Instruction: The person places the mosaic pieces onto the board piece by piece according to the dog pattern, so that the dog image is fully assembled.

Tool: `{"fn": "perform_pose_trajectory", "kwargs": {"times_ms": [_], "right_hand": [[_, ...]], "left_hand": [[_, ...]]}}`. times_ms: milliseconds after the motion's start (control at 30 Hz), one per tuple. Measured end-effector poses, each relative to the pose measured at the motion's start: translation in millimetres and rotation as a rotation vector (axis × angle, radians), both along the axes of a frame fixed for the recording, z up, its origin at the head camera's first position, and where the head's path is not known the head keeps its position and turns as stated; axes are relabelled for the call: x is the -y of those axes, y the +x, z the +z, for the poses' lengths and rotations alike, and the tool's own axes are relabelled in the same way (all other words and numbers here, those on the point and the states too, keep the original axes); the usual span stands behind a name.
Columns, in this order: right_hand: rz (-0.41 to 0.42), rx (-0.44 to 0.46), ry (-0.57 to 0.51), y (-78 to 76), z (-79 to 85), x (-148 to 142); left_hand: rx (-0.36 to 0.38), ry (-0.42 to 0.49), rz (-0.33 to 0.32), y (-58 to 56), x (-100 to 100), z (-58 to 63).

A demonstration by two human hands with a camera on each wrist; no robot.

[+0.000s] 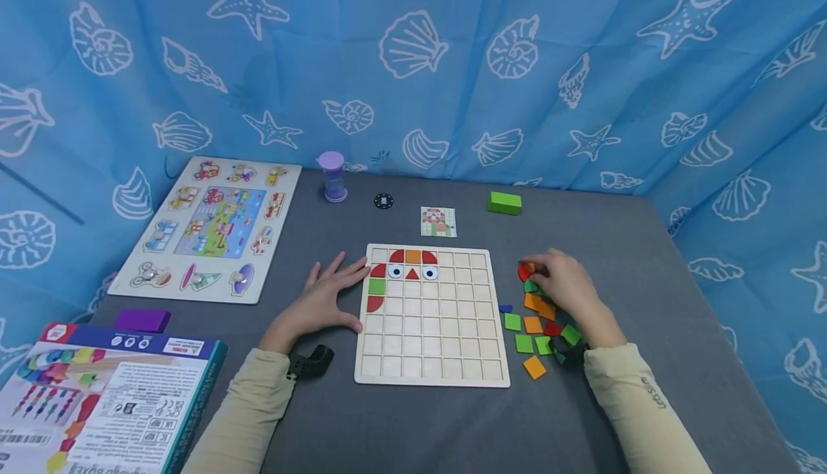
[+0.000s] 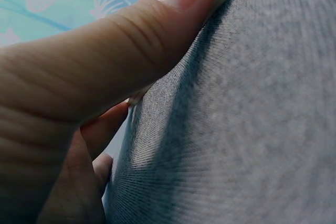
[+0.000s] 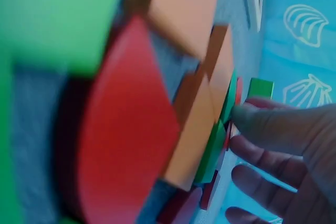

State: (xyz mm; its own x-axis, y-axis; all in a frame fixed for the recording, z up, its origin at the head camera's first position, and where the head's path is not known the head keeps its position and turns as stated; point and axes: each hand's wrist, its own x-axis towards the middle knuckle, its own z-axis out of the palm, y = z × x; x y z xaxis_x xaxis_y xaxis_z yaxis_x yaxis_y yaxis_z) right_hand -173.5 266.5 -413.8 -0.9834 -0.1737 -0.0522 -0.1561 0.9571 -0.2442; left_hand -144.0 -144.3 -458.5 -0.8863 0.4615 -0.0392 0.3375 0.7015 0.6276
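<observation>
The left hand [image 1: 319, 305] lies spread at the left side of a pale wooden grid board [image 1: 434, 348], its thumb and fingertips touching the edge. In the left wrist view, the thumb [image 2: 136, 40] presses against that edge. The right hand [image 1: 565, 284] is over loose coloured pieces right of the board, with its fingertips at a red piece [image 1: 524, 273]. Up close, its thumb [image 3: 278, 127] and index finger are near red and green [image 3: 210, 150] pieces; whether they pinch one is unclear. On the board sit red, orange and green pieces and two eye pieces [image 1: 395, 271].
Behind the board lie a small pattern card [image 1: 438, 222], a black round chip [image 1: 384, 201], a purple sand timer [image 1: 333, 178] and a green block [image 1: 504, 203]. A picture puzzle [image 1: 274, 230], a purple block [image 1: 142, 320] and a printed box [image 1: 123, 402] are at left.
</observation>
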Motion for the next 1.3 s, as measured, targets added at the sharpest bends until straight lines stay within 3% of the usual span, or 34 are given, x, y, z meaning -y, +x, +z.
{"fn": "perform_pose_trajectory", "kwargs": {"times_ms": [333, 667, 833, 933, 1133, 1300], "right_hand": [[0.046, 0.019, 0.019, -14.2, -0.1, 0.8], [0.081, 0.051, 0.064, -16.4, 1.4, 5.7], [0.1, 0.015, 0.114, -17.2, -1.1, 6.7], [0.11, -0.027, 0.08, -15.5, -1.3, 8.9], [0.179, -0.054, -0.111, -8.7, 6.2, 46.1], [0.292, -0.05, -0.133, -4.9, 10.5, 102.0]], "left_hand": [[0.004, 0.003, -0.002, 0.1, 0.0, 0.6], [-0.007, 0.006, -0.008, -0.7, 0.4, -0.8], [-0.008, 0.008, -0.005, -1.0, 0.3, -1.8], [-0.006, 0.004, -0.005, -0.9, -0.5, -1.8], [-0.006, 0.006, -0.004, -1.2, -0.1, -2.5], [-0.007, -0.002, 0.004, -1.0, 0.4, -3.4]]}}
